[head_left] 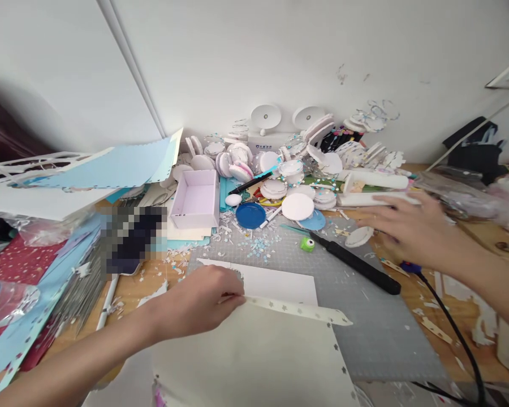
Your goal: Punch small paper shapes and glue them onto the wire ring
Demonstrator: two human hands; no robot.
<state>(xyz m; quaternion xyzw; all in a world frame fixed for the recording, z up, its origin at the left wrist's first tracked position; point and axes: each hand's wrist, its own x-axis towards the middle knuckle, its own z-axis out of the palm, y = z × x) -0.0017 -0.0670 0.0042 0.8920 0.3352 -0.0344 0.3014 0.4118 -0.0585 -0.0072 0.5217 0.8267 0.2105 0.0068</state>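
My left hand (203, 302) is closed in a pinch on the upper left edge of a large white paper sheet (258, 356), which has a folded strip with punched star holes (297, 308) along its top. The sheet lies on a grey cutting mat (365, 316). My right hand (407, 226) is stretched out to the right above the mat's far edge, fingers spread and blurred by motion, holding nothing. It hovers near a white round disc (358, 236) and a long white roll (377, 181). A black-handled knife (356, 264) lies just below it.
A white open box (195, 199), a blue lid (250, 215), a small green punch (307, 244) and several white round discs crowd the back of the table. Stacked blue and white paper sits at left. A black cable (453, 333) runs at right. Paper scraps litter the mat.
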